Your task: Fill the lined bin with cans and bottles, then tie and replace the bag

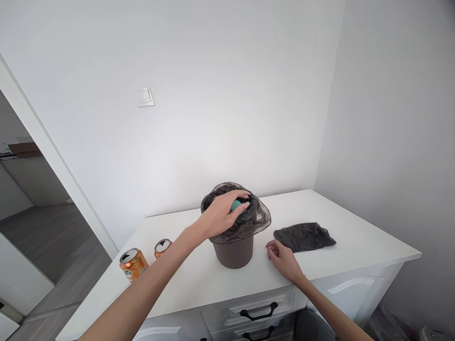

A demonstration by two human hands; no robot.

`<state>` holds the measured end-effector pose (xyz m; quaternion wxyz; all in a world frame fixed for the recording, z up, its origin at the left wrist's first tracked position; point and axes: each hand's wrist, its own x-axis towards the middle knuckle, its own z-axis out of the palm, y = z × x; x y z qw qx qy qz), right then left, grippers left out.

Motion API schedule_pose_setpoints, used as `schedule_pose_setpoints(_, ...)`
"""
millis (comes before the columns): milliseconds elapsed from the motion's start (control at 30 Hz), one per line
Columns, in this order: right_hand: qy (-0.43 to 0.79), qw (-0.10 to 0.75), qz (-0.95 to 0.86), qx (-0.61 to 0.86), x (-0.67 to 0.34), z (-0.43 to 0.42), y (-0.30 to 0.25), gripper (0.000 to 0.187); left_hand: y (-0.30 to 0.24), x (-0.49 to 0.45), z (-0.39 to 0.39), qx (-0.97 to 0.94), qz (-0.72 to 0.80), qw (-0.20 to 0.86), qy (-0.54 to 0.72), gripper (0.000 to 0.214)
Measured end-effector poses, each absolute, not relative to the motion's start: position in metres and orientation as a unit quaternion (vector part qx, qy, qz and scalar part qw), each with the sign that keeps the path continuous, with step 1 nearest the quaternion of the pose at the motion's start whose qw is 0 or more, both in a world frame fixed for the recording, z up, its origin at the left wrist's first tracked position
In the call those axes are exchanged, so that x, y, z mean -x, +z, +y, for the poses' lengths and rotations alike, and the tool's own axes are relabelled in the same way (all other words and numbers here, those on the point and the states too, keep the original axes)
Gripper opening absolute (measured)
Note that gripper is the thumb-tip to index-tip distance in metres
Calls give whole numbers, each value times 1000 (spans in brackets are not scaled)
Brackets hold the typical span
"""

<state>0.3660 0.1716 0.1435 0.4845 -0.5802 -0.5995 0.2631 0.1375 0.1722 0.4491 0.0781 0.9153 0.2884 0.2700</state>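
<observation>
My left hand point(223, 213) is over the mouth of a small brown trash bin point(234, 253). Its thumb and fingers curve round a teal object point(235, 204), mostly hidden by the hand; its kind cannot be made out. A thin black trash bag point(261, 218) lines the bin and folds loosely over the rim. On the white top, right of the bin, my right hand point(280, 258) rests with its fingers curled in and nothing visible in them. Just behind that hand lies a folded black trash bag point(305, 237).
Two opened orange drink cans, the nearer can point(133, 263) and the farther can point(162, 246), stand left of the bin, partly behind my left forearm. The white cabinet top point(369, 241) meets the wall behind. Below its front edge are drawers with black handles point(259, 311).
</observation>
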Motion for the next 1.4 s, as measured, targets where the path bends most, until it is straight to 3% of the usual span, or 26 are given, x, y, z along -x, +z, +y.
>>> schedule_pose_setpoints(233, 259, 478, -595, 592, -360, 162, 161, 19, 431, -43, 216, -810, 447, -35, 378, 49)
schedule_pose_setpoints(400, 261, 477, -593, 593, -358, 159, 166, 20, 388, 45, 221, -763, 602, -42, 232, 56)
schedule_pose_setpoints(733, 254, 457, -604, 601, -363, 163, 155, 20, 311, 77, 197, -789, 605, 38, 98, 53)
schedule_pose_setpoints(900, 258, 447, -607, 604, -363, 163, 153, 22, 335, 80, 197, -809, 582, 54, 62, 63)
schedule_pose_setpoints(1100, 260, 449, -609, 600, -365, 165, 149, 21, 434, 21, 188, -770, 511, -114, 364, 63)
schedule_pose_setpoints(1167, 262, 454, -608, 596, -366, 166, 147, 21, 462, -12, 180, -767, 485, -125, 401, 61)
schedule_pose_setpoints(1267, 263, 464, -604, 592, -367, 168, 144, 20, 479, -58, 169, -810, 449, -111, 361, 54)
schedule_pose_setpoints(1400, 263, 471, -603, 587, -368, 170, 141, 20, 461, -87, 173, -859, 419, -86, 282, 56)
